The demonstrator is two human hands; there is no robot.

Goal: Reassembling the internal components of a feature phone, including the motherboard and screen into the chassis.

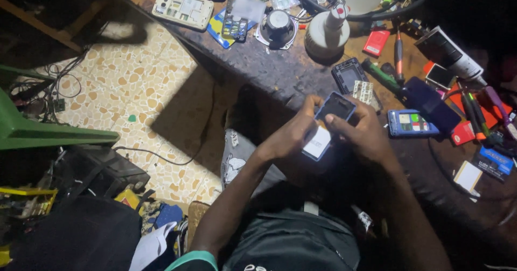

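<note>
hands (328, 133) gripping open phone (329, 124), cluttered workbench (280, 69)

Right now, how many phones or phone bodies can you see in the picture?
4, perhaps more hidden in the clutter: phone in both hands, white phone body at the bench's far left, black frame beyond the hands, blue phone body right of them.

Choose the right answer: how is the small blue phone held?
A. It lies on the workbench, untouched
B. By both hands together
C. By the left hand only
B: the left hand and the right hand both close around the small blue phone, above the lap.
</note>
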